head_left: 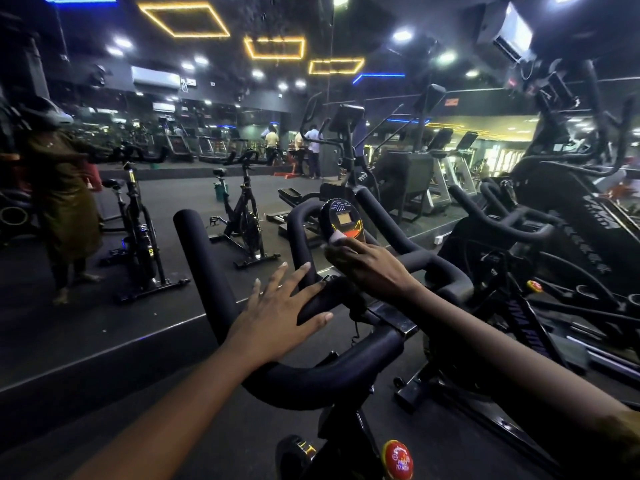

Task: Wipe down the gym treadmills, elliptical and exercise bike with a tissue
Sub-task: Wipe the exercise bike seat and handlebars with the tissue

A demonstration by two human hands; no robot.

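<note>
Exercise bike [346, 424] in the foreground, matte black frame. Handlebar [311, 379] is thick round tube under black foam, bent into multi-grip loops with blunt rounded ends

Console [341, 216]: small glossy black oval pod at the centre of the bars, with a square amber LCD and orange/yellow line graphics

Tissue [336, 237]: small white crumpled wad, soft edge, sitting against the lower edge of the console, just under the LCD

Right hand [367, 268]: reached forward over the bar centre, fingers curled down over the tissue and pressing it to the console face. Only a bit of the wad shows past the fingertips; thumb is hidden under the hand

Left hand [277, 320]: flat, fingers straight and splayed, palm resting on the foam of the inner left bar loop. Holds nothing

Red knob [397, 459]: glossy round cap with printed text, on the frame below the bars, bottom edge of view

Ahead is a mirror wall [104, 306], with a thin bright strip along its base. In it are two black spin bikes [242, 216] and a person in a long olive garment [65, 202] at far left

Elliptical [346, 150] stands beyond the console, black curved arms and a dark screen. Floor [207, 427] is dark and matte. Ceiling has yellow and blue LED outline rectangles
</note>
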